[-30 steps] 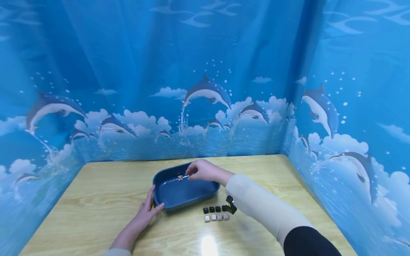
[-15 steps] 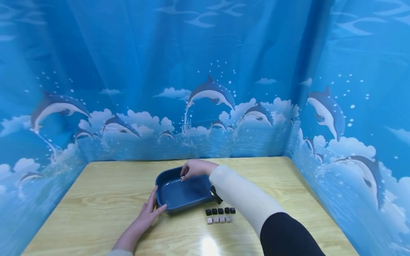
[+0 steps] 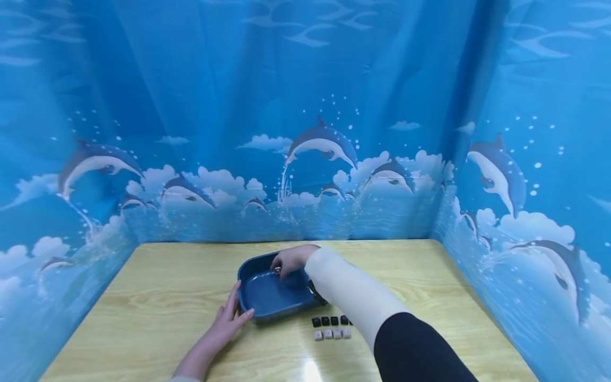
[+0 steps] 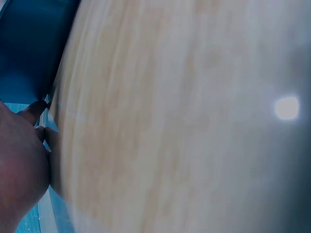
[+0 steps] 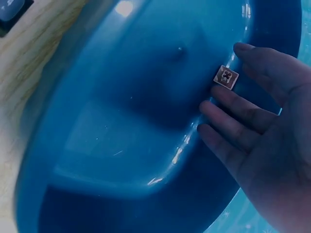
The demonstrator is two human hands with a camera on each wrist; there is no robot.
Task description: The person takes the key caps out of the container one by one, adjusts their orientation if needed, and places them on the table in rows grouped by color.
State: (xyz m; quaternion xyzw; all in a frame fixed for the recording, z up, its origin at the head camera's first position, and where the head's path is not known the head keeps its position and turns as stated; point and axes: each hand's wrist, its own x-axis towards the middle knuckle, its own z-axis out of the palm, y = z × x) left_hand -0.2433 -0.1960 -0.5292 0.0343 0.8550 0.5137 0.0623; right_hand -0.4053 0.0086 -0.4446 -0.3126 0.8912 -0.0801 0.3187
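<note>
A deep blue basin (image 3: 267,297) stands on the wooden table. My left hand (image 3: 224,321) rests against its near left corner, thumb and fingers spread along the outside. In the left wrist view, fingertips of this hand (image 4: 22,160) are right at the basin wall (image 4: 29,48). My right hand (image 3: 290,260) reaches down into the basin. A small pale keycap (image 5: 226,77) lies in there with its underside and stem socket facing up. In the right wrist view, the right hand (image 5: 272,116) has spread fingers, the index fingertip right at the keycap and the thumb apart from it.
To the right of the basin's near side are a row of several black keycaps (image 3: 325,321) and a row of several pale keycaps (image 3: 332,333). The right sleeve (image 3: 353,297) passes over the basin's right end. A dolphin-print curtain (image 3: 229,212) borders the table (image 3: 157,297).
My right hand has moved left and lower into the basin, up to the keycap. The left hand stays at the basin's corner. The whole head view has shifted slightly.
</note>
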